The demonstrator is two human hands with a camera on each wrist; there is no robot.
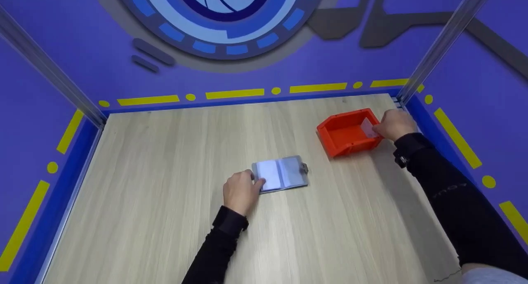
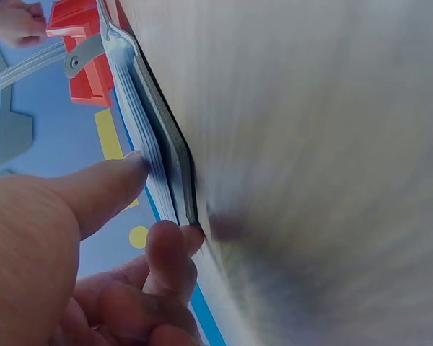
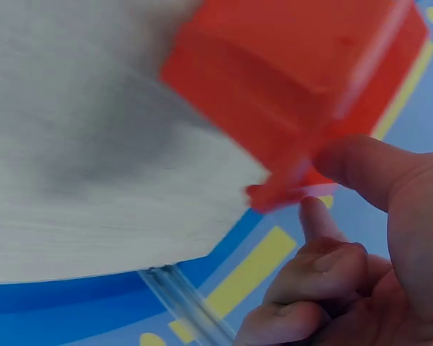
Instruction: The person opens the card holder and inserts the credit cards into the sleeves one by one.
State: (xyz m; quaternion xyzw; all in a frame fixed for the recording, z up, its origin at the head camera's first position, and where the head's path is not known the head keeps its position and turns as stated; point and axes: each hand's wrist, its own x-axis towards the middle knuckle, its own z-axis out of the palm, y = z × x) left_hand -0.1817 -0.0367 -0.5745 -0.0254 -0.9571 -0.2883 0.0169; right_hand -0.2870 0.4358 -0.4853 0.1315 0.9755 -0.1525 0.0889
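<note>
A card holder point(image 1: 282, 174) lies spread on the table, with clear plastic sleeves and a snap strap at its right side. At its left edge, my left hand point(image 1: 240, 191) pinches it, thumb on the sleeves point(image 2: 133, 101) and a fingertip at the cover's edge. To the upper right is a red plastic bin point(image 1: 344, 141). My right hand point(image 1: 396, 125) grips the bin's right wall between thumb and fingers. Inside, a pale pinkish card point(image 1: 368, 128) leans near that wall beside the thumb; whether the thumb also holds the card is unclear.
The pale wooden tabletop point(image 1: 165, 193) is bounded by a blue back wall point(image 1: 82, 48) and side walls with yellow dashes. A metal corner post point(image 1: 441, 48) rises behind the right hand.
</note>
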